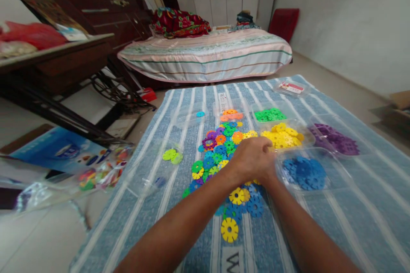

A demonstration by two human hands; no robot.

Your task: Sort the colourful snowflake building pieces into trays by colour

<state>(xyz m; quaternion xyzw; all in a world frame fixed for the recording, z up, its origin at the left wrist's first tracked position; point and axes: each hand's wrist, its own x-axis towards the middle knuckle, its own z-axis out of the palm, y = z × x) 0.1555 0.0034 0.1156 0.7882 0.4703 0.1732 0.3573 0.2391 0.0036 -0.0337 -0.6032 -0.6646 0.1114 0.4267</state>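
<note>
Both hands meet over the mixed disc pile (221, 149): left hand (253, 158) closed on top, right hand hidden beneath. Sorting seems underway; the yellow tray (283, 134) is nearest.

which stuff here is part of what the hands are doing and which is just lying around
In use: left hand, mixed disc pile, sorted trays of yellow discs, blue discs, green discs, purple discs.

Lying about: bed, wooden table, blue packaging.
</note>
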